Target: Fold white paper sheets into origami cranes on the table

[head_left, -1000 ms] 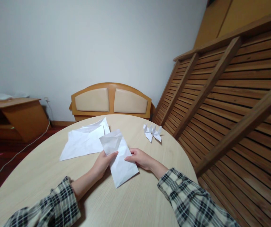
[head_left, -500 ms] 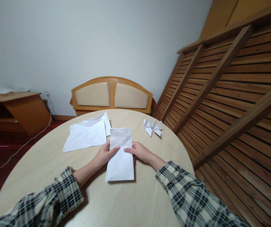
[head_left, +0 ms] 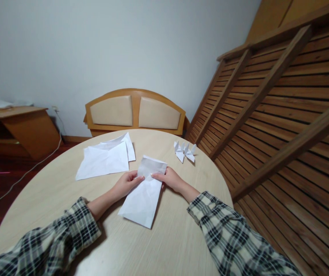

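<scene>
A long strip of folded white paper (head_left: pixel 141 199) is held between both hands just above the table, its near end slanting to the left. My left hand (head_left: pixel 128 182) pinches its left edge, thumb on top. Gripping the right edge is my right hand (head_left: pixel 171 179), also with the thumb on top; the fingers of both hands are partly hidden under the paper. Past the right hand stand two small white origami cranes (head_left: pixel 185 151), side by side. Loose white paper sheets (head_left: pixel 104 161) lie overlapping beyond the left hand.
The round pale wooden table (head_left: pixel 187 237) carries all the paper. Behind it is a headboard with cream panels (head_left: pixel 111 111). A slatted wooden frame (head_left: pixel 268 115) leans along the right side. At the left are a wooden desk (head_left: pixel 35 130) and a white cable (head_left: pixel 23 176) on the floor.
The folded paper has turned clockwise in my hands: its far end has swung right and its near end left. Both hands keep hold of it. The view has shifted slightly.
</scene>
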Available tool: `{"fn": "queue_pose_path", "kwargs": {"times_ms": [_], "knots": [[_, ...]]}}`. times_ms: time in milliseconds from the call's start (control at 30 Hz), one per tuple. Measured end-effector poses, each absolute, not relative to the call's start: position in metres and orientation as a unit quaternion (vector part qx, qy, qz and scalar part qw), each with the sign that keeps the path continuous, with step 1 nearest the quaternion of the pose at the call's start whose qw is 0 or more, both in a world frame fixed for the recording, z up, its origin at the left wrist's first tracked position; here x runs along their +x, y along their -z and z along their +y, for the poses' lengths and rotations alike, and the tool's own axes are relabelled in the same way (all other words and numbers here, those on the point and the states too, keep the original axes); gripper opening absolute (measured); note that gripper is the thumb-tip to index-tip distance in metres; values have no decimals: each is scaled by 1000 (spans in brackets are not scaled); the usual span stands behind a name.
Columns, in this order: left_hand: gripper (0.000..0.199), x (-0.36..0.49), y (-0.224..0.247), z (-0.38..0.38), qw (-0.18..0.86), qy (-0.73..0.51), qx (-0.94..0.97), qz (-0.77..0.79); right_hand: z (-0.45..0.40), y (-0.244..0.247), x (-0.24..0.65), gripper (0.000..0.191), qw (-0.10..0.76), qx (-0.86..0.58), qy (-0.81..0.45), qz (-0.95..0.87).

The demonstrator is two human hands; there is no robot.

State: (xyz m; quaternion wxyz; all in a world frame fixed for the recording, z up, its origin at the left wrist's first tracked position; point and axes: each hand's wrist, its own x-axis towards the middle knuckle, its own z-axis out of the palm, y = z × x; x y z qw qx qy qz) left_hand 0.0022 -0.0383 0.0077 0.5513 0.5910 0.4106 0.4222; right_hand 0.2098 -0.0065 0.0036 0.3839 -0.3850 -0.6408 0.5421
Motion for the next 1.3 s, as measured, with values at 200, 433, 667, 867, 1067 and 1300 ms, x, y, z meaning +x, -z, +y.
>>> {"fn": "queue_pose_path", "kwargs": {"times_ms": [200, 433, 667, 867, 1067, 1300], "knots": [[32, 1, -11, -40, 572, -415, 560, 433, -7, -6, 211, 35, 375, -420, -496, -661], [41, -2, -14, -32, 578, -527, 427, 453, 1, -5, 212, 49, 466, -443, -495, -584], [57, -5, -6, -26, 658, -545, 385, 348, 6, -9, 209, 47, 564, -422, -528, -473], [61, -3, -12, -37, 666, -531, 410, 327, 2, -12, 206, 34, 572, -414, -566, -426], [40, 2, -10, -34, 600, -574, 379, 408, -6, -13, 200, 31, 514, -406, -611, -445], [31, -6, 0, -20, 544, -635, 351, 423, -7, -14, 204, 29, 486, -409, -610, -474]]}}
